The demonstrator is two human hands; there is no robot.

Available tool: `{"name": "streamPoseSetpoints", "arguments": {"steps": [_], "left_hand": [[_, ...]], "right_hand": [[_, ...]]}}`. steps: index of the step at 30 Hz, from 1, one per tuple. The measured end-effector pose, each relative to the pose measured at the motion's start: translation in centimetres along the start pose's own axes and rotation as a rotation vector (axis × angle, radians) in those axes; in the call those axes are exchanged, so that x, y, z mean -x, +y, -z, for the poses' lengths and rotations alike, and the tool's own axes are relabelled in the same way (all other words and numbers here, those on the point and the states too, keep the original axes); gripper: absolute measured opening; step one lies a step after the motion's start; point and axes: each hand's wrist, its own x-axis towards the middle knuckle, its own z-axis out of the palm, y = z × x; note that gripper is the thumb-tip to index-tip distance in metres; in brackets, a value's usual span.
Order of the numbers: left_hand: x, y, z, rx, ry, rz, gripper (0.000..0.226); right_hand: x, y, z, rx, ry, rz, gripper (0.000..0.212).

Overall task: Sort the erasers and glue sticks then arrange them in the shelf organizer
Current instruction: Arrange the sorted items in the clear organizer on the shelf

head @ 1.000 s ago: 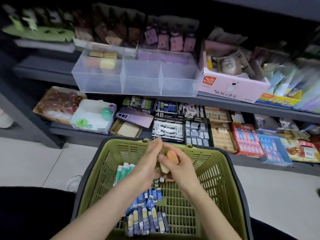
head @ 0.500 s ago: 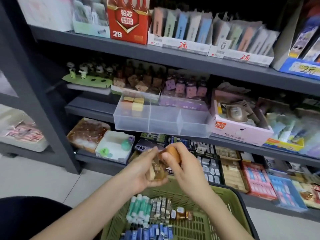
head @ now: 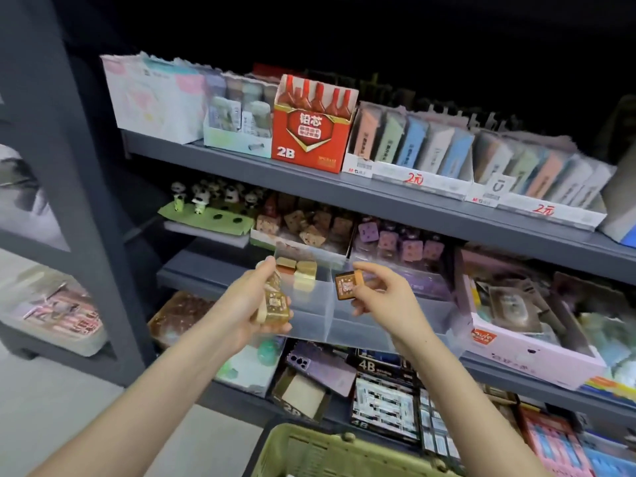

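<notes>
Lighting: dim and uneven; black above the upper shelf (head: pixel 309 173), goods on the shelf fronts brightest.
Blur: soft throughout, heaviest at right and bottom edges; basket (head: pixel 327 449) smeared.
Distortion: wide-angle; shelf post (head: pixel 69 201) leans, shelf lines slant.

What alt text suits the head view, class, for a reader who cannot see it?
A person's left hand holds a small stack of amber erasers while the right hand pinches one brown eraser, both in front of a clear shelf organizer. A few erasers already lie in its left compartment; the rim of a green basket shows below.
</notes>
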Motion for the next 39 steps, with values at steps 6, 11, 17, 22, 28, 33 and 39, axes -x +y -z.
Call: {"name": "streamPoseSetpoints", "arguments": {"steps": [6,11,17,22,28,33,39], "left_hand": [[-2.5,1.1,1.0,0.035,-0.048,0.044,0.039],[-3.7,1.2,0.8,0.012,-0.061,0.046,0.043],[-4.3,1.1,0.7,-0.015,-0.108,0.053,0.042],[-4.5,1.1,1.1,0.030,-0.119,0.054,0.030],[-4.5,1.0,1.5,0.087,-0.123,0.065,0.023],[-4.6,0.8,1.4,0.011,-0.186,0.017,0.023],[-4.5,0.3,1.2,-0.131,-0.283,-0.074,0.039]], "right_hand": [[-4.7,-1.2,-1.7,0.490,0.009,0.121,0.023],[-7.3,-2.5,-3.6,0.883,-0.124,0.087,0.026],[-9.4,-2.4,-4.1,1.209,-0.348,0.115,0.038],[-9.8,-0.7,-3.4,1.190,-0.511,0.089,0.046],[-9.2,1.0,-3.5,0.928,-0.456,0.003,0.035],[-7.1,-0.2,-3.2,0.840,-0.156,0.096,0.030],[-4.2,-2.6,-3.7,0.183,-0.398,0.125,0.031]]}}
